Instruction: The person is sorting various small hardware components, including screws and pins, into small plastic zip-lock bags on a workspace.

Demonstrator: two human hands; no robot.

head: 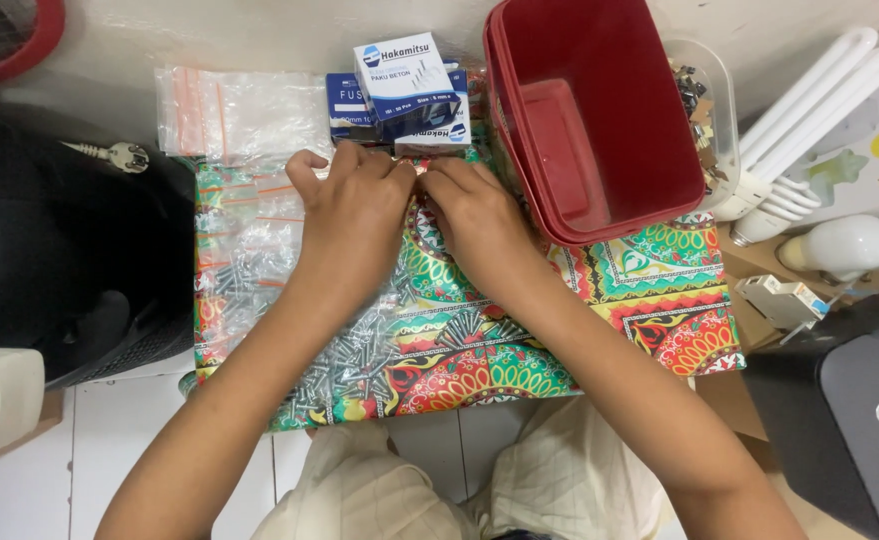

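While both hands meet at the far edge of the patterned sheet (649,270), the left hand (354,225) lies palm down with its fingers curled, and the right hand (474,215) does the same just beside it, fingertips nearly touching. Whatever they pinch between them is hidden under the fingers, so their grip cannot be told. At 12 o'clock from the hands, just beyond the fingertips, stands a stack of small blue and white boxes (409,90). A loose heap of small metal screws (359,360) lies at 6 o'clock from the left hand, under its forearm. Clear zip bags (239,110) lie at 10 o'clock, with more filled ones at 9 o'clock. An empty red plastic tub (589,120) stands at 2 o'clock from the right hand, very near it.
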